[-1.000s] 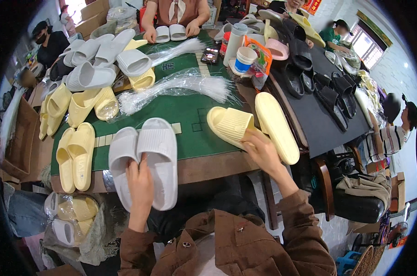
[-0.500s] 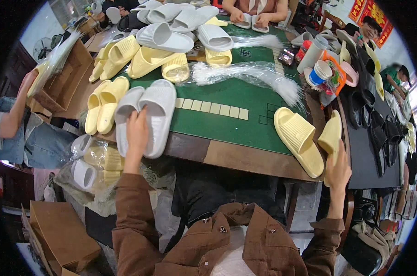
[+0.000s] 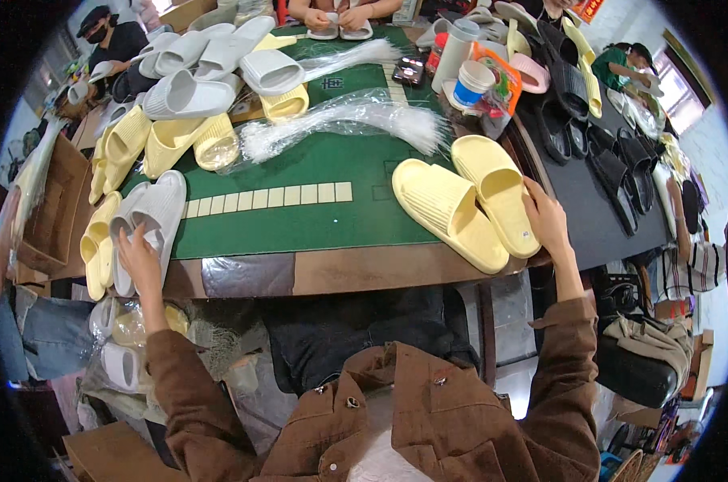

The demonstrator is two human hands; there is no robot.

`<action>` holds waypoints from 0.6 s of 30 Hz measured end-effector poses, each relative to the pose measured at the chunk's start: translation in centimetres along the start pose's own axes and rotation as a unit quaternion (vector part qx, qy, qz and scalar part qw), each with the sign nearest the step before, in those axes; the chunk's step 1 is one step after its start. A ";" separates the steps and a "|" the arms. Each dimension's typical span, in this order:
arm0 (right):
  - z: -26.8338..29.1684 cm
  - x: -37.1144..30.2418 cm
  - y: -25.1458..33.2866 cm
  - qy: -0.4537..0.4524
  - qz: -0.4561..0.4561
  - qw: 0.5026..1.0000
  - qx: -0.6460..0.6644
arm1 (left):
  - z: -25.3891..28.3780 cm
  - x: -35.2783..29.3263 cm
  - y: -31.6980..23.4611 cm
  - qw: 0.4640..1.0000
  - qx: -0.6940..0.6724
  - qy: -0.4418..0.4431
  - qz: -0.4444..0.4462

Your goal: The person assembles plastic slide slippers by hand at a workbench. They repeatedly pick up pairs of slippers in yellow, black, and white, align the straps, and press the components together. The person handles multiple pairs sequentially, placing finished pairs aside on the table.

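Note:
On the left, my left hand [image 3: 141,261] rests over a pair of light grey slippers [image 3: 169,210], its fingers apart and touching their footbeds. The two grey slippers lie side by side, toes pointing away from me. At the right front of the table lies a ribbed yellow slipper [image 3: 432,197]. Beside it is its partner, a second yellow slipper [image 3: 488,173]. My right hand [image 3: 547,218] is closed against the outer edge of that second slipper; part of the grip is hidden.
A yellow slipper pair [image 3: 100,241] sits left of the grey pair. Grey and yellow slippers pile up behind. Clear plastic bags [image 3: 344,128] lie across the green table mat [image 3: 291,221]. Black slippers [image 3: 613,181] cover a dark table at right. Another person's hands [image 3: 340,18] hold grey slippers at the far side.
The right-hand yellow slipper, earlier upright-tilted at the table edge, now lies flat against its partner. My view has turned rightward. My left hand stays at the grey slippers, its fingers more spread.

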State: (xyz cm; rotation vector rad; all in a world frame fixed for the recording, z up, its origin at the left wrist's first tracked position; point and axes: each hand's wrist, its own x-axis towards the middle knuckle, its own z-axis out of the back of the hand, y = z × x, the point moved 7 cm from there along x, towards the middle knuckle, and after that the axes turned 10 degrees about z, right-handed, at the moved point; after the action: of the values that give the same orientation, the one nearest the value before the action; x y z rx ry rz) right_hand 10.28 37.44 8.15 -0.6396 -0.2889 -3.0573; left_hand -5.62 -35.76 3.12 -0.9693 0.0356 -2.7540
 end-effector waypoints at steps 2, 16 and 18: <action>-2.4 -0.6 -0.7 0.026 0.005 0.997 0.070 | 3.6 -1.6 -4.0 0.997 -0.064 -0.038 0.008; -7.7 -2.7 15.8 0.073 -0.025 0.946 0.315 | 7.2 -14.1 -30.9 0.863 -0.405 0.241 -0.181; -8.7 -2.5 16.9 0.092 -0.034 0.940 0.326 | 5.8 -12.7 -30.5 0.859 -0.421 0.231 -0.178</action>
State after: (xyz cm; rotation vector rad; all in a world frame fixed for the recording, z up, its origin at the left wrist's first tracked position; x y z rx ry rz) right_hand 9.89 19.21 2.34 -0.2984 -1.2564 -2.7664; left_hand 1.57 -3.01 2.75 -0.4244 1.3605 -3.2759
